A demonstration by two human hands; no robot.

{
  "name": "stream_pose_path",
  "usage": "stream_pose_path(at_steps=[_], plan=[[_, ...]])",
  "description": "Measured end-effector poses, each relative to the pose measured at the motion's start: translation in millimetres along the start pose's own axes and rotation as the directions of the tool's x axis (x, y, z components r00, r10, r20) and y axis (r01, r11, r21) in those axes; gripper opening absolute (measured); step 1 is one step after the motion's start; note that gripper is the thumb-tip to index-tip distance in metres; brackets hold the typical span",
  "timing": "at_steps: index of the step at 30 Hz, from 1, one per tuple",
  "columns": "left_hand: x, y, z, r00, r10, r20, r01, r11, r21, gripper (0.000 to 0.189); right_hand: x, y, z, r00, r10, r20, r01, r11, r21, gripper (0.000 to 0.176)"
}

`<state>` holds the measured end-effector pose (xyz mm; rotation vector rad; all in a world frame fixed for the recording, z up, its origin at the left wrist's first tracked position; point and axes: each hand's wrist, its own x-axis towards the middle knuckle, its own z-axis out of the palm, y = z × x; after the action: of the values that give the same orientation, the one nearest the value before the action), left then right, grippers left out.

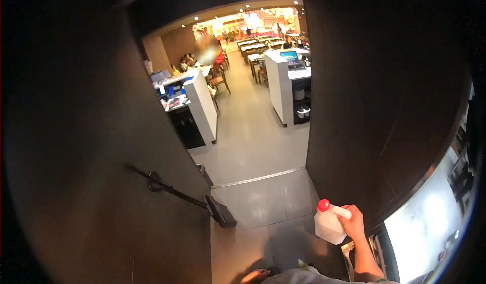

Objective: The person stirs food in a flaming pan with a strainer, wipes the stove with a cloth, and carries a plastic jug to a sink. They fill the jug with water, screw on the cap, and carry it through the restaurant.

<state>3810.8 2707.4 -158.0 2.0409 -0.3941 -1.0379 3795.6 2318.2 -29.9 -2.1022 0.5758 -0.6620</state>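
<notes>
My right hand [353,222] is closed around the handle of a white plastic jug [330,228] with a red cap, held upright in front of me at the lower right. The jug is off the floor, and its contents look pale. At the bottom edge my left hand [255,276] shows only in part, low beside my body. Its fingers are too small and cut off to read, and a small dark thing lies next to it.
Dark walls frame a doorway with a metal floor strip [258,178]. A long-handled dustpan [220,212] leans at the left wall. Beyond stand two white counters [277,86], a screen [290,57], tables, chairs and seated people. A bright white surface [422,228] lies at right.
</notes>
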Motion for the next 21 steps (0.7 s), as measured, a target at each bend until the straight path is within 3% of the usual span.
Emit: stream_pose_path(at_steps=[1,3,9,11,13,15,16,18,19,20,21], plan=[[16,8,-13,0.998,0.017,0.056,-0.019,0.999,0.03,0.035,6,-3,0,0.997,0.064,-0.032,-0.065,0.998,-0.001,0.019],[49,24,-46,0.988,0.025,0.155,-0.039,0.996,0.083,0.035,22,15,6,0.993,0.03,-0.116,-0.035,0.999,-0.042,0.013],[169,53,-138,0.928,-0.09,0.362,0.004,0.972,0.233,0.036,83,90,38,0.934,0.293,-0.207,-0.286,0.956,0.063,0.016],[210,63,-168,0.904,-0.159,0.396,0.044,0.957,0.286,0.036,125,119,63,0.948,0.233,-0.217,-0.255,0.963,-0.082,0.018],[241,63,-194,0.881,-0.253,0.4,0.113,0.933,0.341,0.037,172,99,85,0.978,0.127,-0.168,-0.153,0.977,-0.15,0.02],[263,56,-223,0.87,-0.348,0.348,0.25,0.922,0.296,0.037,226,89,112,0.987,0.095,-0.13,-0.113,0.984,-0.138,0.018],[273,54,-237,0.871,-0.399,0.287,0.359,0.915,0.182,0.037,254,83,124,0.992,0.068,-0.105,-0.085,0.982,-0.168,0.02],[288,28,-250,0.884,-0.466,0.044,0.439,0.792,-0.424,0.042,304,73,148,0.995,0.044,-0.093,-0.056,0.99,-0.129,0.021],[302,15,-258,0.927,-0.346,-0.148,0.254,0.866,-0.431,0.043,329,60,158,0.995,0.036,-0.088,-0.046,0.993,-0.111,0.022],[312,14,-273,0.925,-0.225,-0.305,0.176,0.968,-0.179,0.046,350,56,167,0.997,0.043,-0.07,-0.048,0.996,-0.076,0.022],[328,17,-285,0.931,-0.21,-0.299,0.161,0.97,-0.18,0.046,373,54,177,0.997,0.044,-0.056,-0.046,0.998,-0.036,0.023]])
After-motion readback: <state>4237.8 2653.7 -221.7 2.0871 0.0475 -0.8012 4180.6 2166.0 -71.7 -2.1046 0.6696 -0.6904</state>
